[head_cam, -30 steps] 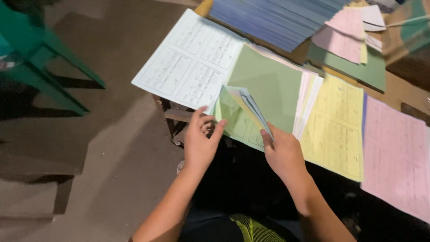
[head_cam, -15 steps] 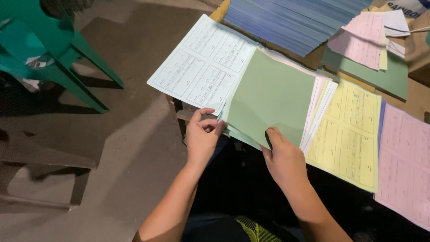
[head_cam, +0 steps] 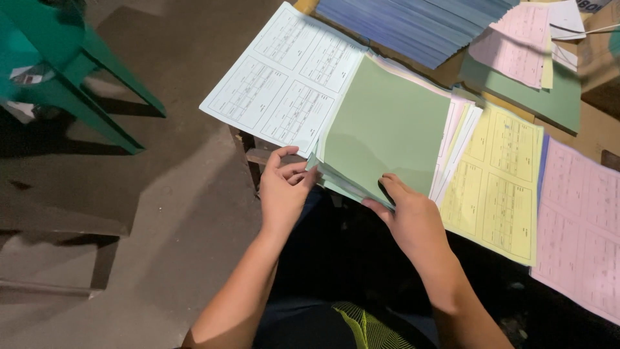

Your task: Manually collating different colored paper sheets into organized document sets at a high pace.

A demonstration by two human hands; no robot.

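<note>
- Hands meet at the near edge of a green paper stack [head_cam: 381,129], which lies on the surface [head_cam: 597,132] with its near corner hanging over the edge
- left hand [head_cam: 284,190] pinches the stack's lower left corner, fingers curled round the sheet edges, thumb on top
- right hand [head_cam: 410,216] grips the stack's near edge further right, thumb pressed on the top green sheet, fingers tucked under (hidden beneath the paper)
- pale blue printed form [head_cam: 284,77] lies just left of the stack, partly under it and jutting off the surface
- yellow printed form [head_cam: 500,174] sits just right of the stack, with a pink printed form [head_cam: 578,226] beyond it
- fanned blue sheets [head_cam: 413,22] spread across the far side
- green plastic chair [head_cam: 71,77] stands on the floor, well apart at the left
</note>
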